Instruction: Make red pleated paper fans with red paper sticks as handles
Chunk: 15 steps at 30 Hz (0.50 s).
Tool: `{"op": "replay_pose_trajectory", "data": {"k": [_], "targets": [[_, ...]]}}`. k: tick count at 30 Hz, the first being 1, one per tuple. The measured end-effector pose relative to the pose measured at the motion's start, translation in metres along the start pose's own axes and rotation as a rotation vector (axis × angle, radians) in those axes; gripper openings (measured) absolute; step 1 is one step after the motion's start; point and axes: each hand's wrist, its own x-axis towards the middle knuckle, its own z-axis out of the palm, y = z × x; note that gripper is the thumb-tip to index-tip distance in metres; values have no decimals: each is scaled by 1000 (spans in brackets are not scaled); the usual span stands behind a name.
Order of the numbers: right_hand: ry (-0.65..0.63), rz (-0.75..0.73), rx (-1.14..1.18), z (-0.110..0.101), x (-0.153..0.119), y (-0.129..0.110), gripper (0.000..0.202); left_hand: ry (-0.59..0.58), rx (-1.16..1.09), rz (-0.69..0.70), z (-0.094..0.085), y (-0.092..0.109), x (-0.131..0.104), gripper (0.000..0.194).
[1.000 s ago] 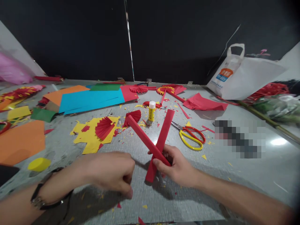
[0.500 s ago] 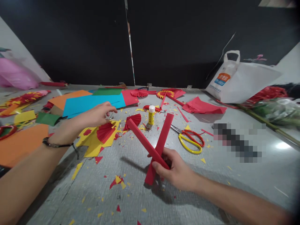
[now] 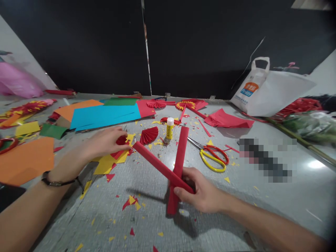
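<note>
Two long folded red paper strips (image 3: 157,164) cross in a V shape, held a little above the floor by my right hand (image 3: 199,190), whose thumb presses on them near the crossing. My left hand (image 3: 105,141) is over a red pleated paper fan (image 3: 118,154), its thumb and fingers curved but apart, with red paper showing between them. That fan lies on yellow paper (image 3: 103,167) and is largely hidden by the hand. Another red pleated fan (image 3: 149,135) lies just beyond the strips, beside an upright glue stick (image 3: 169,128) with a white cap.
Scissors (image 3: 214,159) with red and yellow handles lie right of the strips. Blue paper (image 3: 105,115), orange paper (image 3: 28,159) and red paper (image 3: 228,118) are spread around. Paper scraps litter the grey floor (image 3: 105,217). A white bag (image 3: 278,91) stands by the dark panel (image 3: 210,45).
My left hand has come down and nearer, onto the red fan on the yellow paper. My right hand has tilted the strips, their upper ends shifting left.
</note>
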Motion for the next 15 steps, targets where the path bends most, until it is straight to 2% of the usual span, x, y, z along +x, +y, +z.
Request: {"op": "replay_pose_trajectory", "data": {"k": [3, 6, 9, 13, 15], "targets": [[-48, -37, -34, -9, -2, -10, 15, -89, -9, 26, 6, -7, -2, 18], [-202, -23, -195, -27, -5, -28, 15, -60, -77, 87, 2, -5, -3, 20], [-315, -11, -522, -51, -12, -47, 8, 54, -145, 208, -5, 9, -7, 21], [-316, 120, -835, -83, -26, -59, 8, 308, -182, 450, -4, 50, -16, 15], [-249, 160, -988, -88, -29, -60, 16, 406, -158, 554, 1, 76, -21, 16]]}}
